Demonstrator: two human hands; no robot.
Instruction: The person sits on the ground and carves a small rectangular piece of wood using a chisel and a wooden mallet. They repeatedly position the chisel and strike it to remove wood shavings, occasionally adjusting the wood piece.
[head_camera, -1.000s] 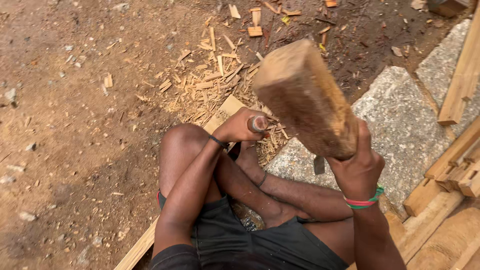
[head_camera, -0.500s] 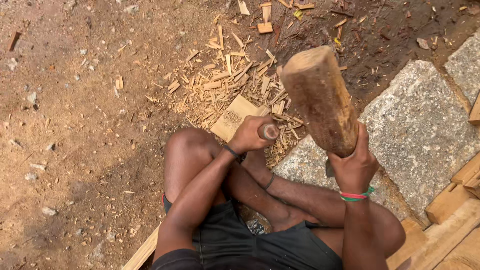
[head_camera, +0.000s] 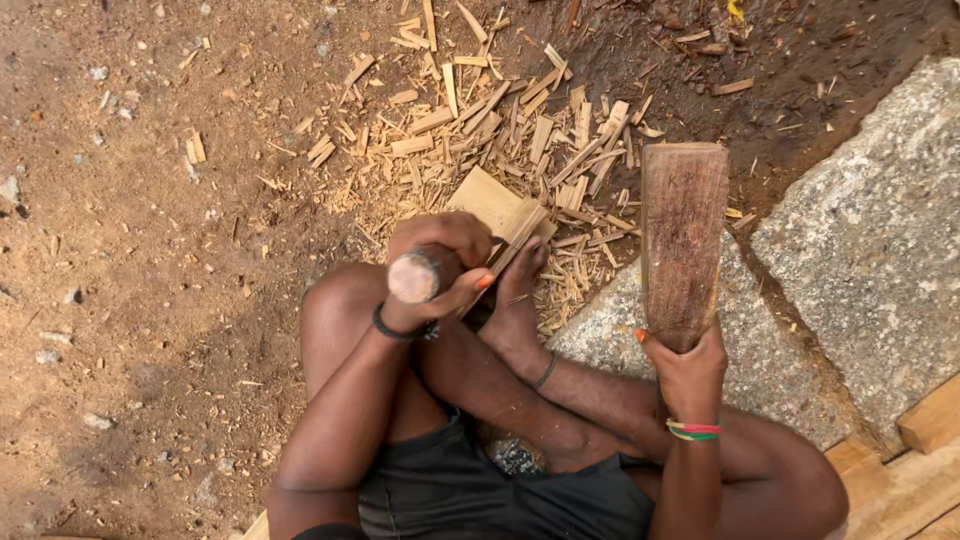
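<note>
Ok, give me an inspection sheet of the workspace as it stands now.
Surface: bare reddish dirt ground; grey rough stone slab at right.
Job's things: pale flat wooden board under a foot; round-handled chisel-like tool set at it; thick brown wooden mallet raised.
Clutter: pale wood chips scattered around the board; small stones.
Grippers: left hand grips the tool; right hand grips the mallet.
Cables: nothing seen.
Surroundings: light wooden planks at lower right.

Open dirt ground (head_camera: 150, 300) leftward (wood chips (head_camera: 480, 130) ahead), stone slabs (head_camera: 870, 250) rightward.
</note>
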